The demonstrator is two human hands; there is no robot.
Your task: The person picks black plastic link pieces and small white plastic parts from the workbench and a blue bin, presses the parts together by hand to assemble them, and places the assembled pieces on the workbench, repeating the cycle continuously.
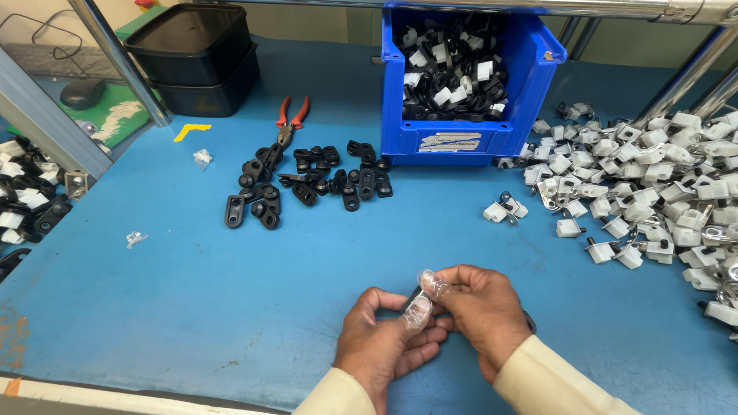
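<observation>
My left hand (384,338) and my right hand (480,307) meet low in the middle of the head view, above the blue table (192,307). Both pinch a small black plastic part (416,296), mostly hidden between my fingers. Clear tape or film wraps my left thumb tip and right forefinger tip. Several loose black parts (307,180) lie on the table beyond my hands. A large heap of white plastic parts (653,184) spreads over the right side.
A blue bin (461,142) full of black-and-white assembled parts stands at the back centre. Red-handled pliers (290,119) lie left of it. Two stacked black tubs (196,58) sit at the back left. Metal frame tubes (123,65) rise nearby. More parts (23,192) lie at the left edge.
</observation>
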